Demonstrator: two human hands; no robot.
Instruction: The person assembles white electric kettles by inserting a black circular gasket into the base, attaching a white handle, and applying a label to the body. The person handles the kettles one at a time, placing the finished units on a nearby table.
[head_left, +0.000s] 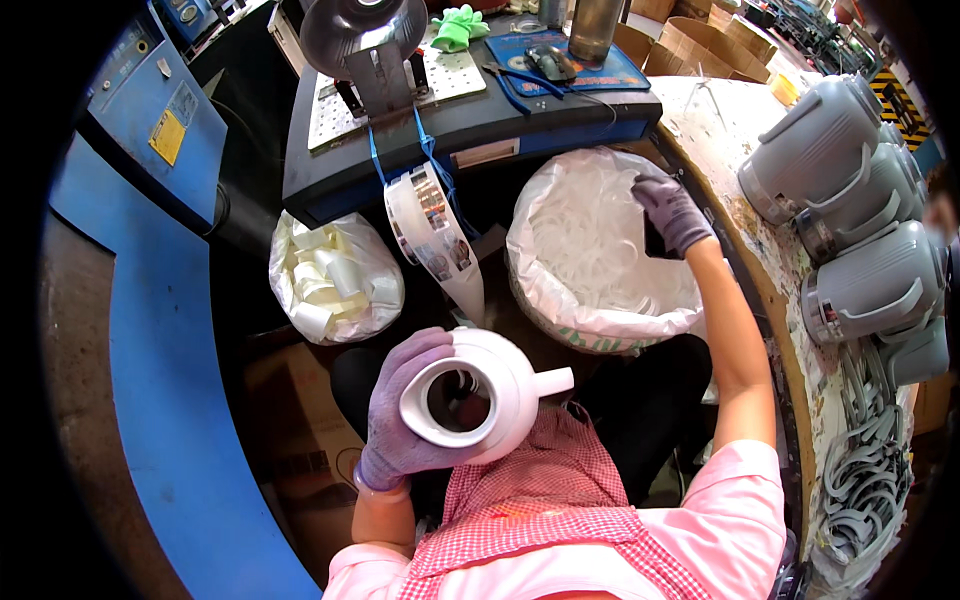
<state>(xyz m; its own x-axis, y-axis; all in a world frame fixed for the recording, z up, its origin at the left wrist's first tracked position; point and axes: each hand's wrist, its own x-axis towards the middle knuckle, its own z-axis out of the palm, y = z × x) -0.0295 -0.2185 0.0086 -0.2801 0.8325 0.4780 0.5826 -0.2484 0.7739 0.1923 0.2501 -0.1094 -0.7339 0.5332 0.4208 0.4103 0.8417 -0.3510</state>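
Note:
A lavender glove covers my left hand [395, 415], which grips the side of a white jug body [515, 405]. The jug is tilted so that its round mouth and dark inside show; its handle sticks out to the right. My right hand [675, 212], gloved too, is at the far right rim of a large tub lined with a white bag [535, 305]. Its fingers are curled, and what they hold, if anything, I cannot make out. Just below them is a black, straight-edged patch that I cannot identify. Many translucent white rings [590, 235] fill the tub.
A smaller bag of pale cut pieces [335, 275] stands left of a hanging roll of printed labels [430, 220]. Pliers [515, 90] and a green cloth [459, 28] lie on the machine table. Grey jugs [865, 280] and loose grey handles [865, 480] crowd the right bench.

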